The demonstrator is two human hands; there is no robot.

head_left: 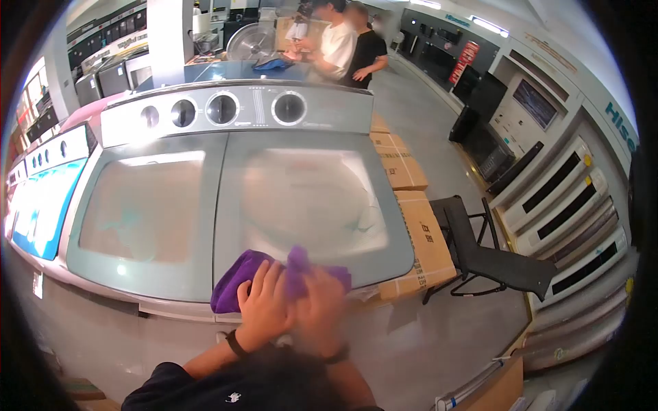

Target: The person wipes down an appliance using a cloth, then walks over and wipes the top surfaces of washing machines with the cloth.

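A purple cloth (236, 277) lies bunched at the front edge of a twin-tub washing machine's grey lid (301, 250). My left hand (266, 301) is on the cloth, its fingers bent over the fabric and gripping it. Beside it, my right hand (319, 301) is blurred by motion, with purple fabric around its fingertips; it seems to hold a raised fold. Both lids of the machine are down. Behind them stands the control panel (267, 109) with several black knobs.
Cardboard boxes (421, 240) stand against the machine's right side, near a black folding chair (486, 246). Another washing machine (48, 198) is at the left. Two people (339, 44) stand beyond the panel, by a floor fan (253, 43). Air conditioners (569, 219) line the right wall.
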